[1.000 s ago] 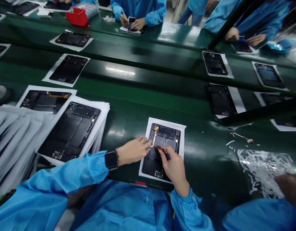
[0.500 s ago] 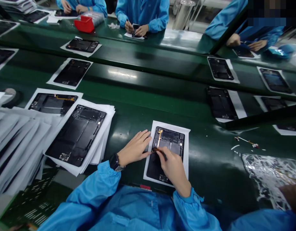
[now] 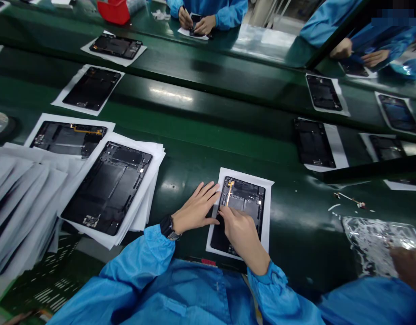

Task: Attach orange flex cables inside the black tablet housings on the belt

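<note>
A black tablet back housing [image 3: 243,198] lies on a white paper sheet [image 3: 270,212] in front of me, with a thin orange flex cable [image 3: 229,192] on its upper left part. My right hand [image 3: 240,234] rests on the housing with its fingertips pressed to the surface, and its lower part hides the housing's lower section. My left hand [image 3: 197,210] lies spread just left of the housing, fingertips at its edge, holding nothing. No tool shows in either hand.
A green conveyor belt [image 3: 181,122] carries several housings on paper sheets. A paper stack [image 3: 21,194] and a housing on sheets [image 3: 108,187] lie left. Right lies a crumpled plastic film [image 3: 373,243], with a co-worker's hand [image 3: 409,268] at its edge.
The dark, orange-tipped strip at my right fingers no longer shows. My left hand has moved onto the housing's edge with its fingers spread. The view has shifted slightly.
</note>
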The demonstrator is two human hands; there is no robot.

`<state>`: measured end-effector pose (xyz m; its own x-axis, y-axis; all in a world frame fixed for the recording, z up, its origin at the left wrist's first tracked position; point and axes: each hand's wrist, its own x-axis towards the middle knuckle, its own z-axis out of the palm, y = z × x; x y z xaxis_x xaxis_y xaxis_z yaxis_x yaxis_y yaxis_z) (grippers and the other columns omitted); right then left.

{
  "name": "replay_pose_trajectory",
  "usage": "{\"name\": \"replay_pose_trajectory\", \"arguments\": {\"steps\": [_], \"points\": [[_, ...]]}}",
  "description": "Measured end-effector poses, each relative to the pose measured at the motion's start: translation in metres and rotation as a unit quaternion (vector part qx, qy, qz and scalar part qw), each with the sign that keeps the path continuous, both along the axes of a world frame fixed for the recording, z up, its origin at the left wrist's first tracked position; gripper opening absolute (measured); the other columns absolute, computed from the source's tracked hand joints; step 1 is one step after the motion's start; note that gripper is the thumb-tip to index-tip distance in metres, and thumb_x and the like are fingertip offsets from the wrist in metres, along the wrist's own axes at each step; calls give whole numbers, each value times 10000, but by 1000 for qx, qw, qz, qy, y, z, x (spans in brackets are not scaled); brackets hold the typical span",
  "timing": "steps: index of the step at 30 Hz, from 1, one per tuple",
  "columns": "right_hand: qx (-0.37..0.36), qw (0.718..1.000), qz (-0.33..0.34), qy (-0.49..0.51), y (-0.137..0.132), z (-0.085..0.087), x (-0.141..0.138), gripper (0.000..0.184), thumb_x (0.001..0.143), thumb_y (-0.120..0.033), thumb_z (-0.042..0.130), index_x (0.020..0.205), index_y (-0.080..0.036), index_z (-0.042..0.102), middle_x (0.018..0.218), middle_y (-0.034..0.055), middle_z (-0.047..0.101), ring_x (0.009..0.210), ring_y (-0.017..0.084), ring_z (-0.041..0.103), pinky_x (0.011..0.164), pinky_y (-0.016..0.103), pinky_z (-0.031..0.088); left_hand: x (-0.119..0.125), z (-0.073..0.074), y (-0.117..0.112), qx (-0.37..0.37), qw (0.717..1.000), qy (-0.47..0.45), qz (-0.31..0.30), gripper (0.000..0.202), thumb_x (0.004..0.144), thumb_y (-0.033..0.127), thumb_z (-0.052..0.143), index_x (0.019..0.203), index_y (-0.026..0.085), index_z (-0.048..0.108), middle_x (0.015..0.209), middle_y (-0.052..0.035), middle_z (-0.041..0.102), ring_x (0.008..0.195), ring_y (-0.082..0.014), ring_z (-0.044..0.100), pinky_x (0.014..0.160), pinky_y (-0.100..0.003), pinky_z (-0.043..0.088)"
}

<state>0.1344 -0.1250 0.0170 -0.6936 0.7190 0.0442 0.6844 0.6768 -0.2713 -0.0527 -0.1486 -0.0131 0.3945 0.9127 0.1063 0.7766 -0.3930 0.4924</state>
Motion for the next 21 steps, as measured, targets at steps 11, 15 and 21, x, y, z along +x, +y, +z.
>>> {"name": "replay_pose_trajectory", "arguments": {"steps": [11,15,21], "points": [[-5,1000,-16,6,-1,-1,16,213,995,-196,404,974,-180,615,830,61,704,703,204,669,584,268,429,-1,-4,-2,20,1000,-2,12,878,773,516,752,1441,139,325,1553,-181,283,1480,-309,153,1200,-520,168],[19,1000,-21,-2,2,-7,1,213,968,-156,407,953,-176,619,805,63,703,680,195,664,557,262,408,-1,-5,-2,26,1000,1,3,891,764,506,763,1446,144,315,1550,-181,291,1483,-298,142,1195,-525,176],[-14,995,-22,98,3,-13,15,262,978,-250,401,1015,-186,653,826,66,720,703,215,681,612,293,477,-3,-3,1,15,1000,11,7,855,775,555,730,1420,117,377,1528,-189,329,1467,-313,194,1188,-530,184]]}}
